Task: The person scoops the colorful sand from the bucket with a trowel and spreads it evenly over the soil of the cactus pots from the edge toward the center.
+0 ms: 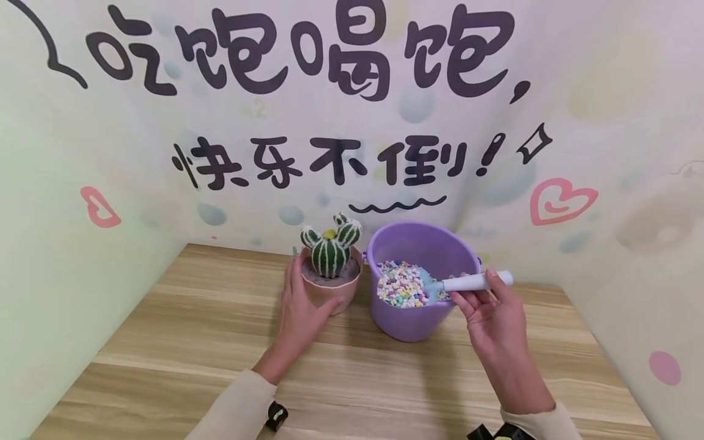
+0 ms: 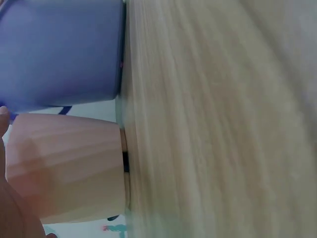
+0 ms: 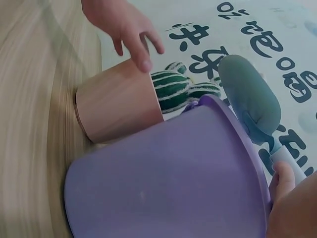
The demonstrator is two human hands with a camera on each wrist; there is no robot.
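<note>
My right hand (image 1: 497,321) grips the white handle of a small shovel (image 1: 464,282). Its light blue blade, seen from behind in the right wrist view, is above the rim of a purple bucket (image 1: 409,321). Small multicoloured pebbles (image 1: 398,284) show at the blade in the head view; how many lie on it I cannot tell. With thumb and fingers on opposite sides, my left hand (image 1: 302,311) holds a pinkish flowerpot (image 3: 119,101). A round green cactus (image 1: 330,256) with white stripes stands in the pot's grey-brown fill.
The pot and bucket stand side by side on a wood-grain table (image 1: 220,342), close to the back wall. A white printed sheet (image 1: 264,116) with black lettering covers that wall. Pale side walls flank the table left and right.
</note>
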